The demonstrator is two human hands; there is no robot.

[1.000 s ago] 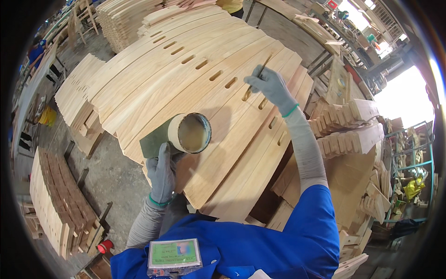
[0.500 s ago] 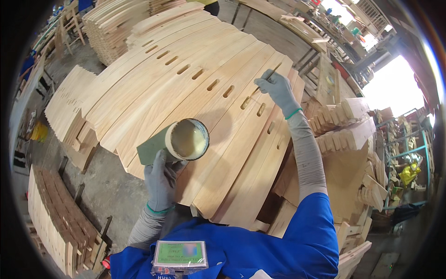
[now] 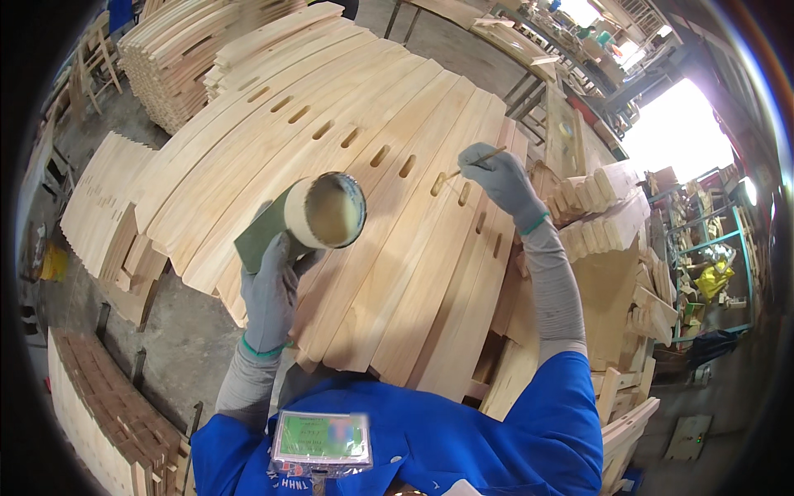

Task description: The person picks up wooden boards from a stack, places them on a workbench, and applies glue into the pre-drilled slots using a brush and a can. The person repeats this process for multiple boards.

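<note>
My left hand (image 3: 270, 291), in a grey glove, is closed round the lower part of a dark green, flat-sided holder (image 3: 263, 236). Fixed to it is a round white cup (image 3: 296, 213), tilted toward me, with pale, milky liquid (image 3: 332, 215) inside. My gloved right hand (image 3: 503, 183) pinches a thin wooden stick (image 3: 486, 159). The stick's lower tip is at an oblong slot (image 3: 437, 183) in one of the pale wooden boards (image 3: 397, 273). These boards lie side by side in front of me, and several have similar slots. Whether the tip touches the wood, I cannot tell.
Stacked boards (image 3: 178, 62) stand at the far left, and a curved stack (image 3: 107, 397) lies at lower left. To the right are piled wood pieces (image 3: 608, 211) and a teal rack (image 3: 703, 240). A workbench (image 3: 504, 41) stands behind.
My right hand has turned the stick to a flatter slant, its lower tip staying near the slotted boards. The cup in my left hand has tilted a little. The whole view has shifted slightly.
</note>
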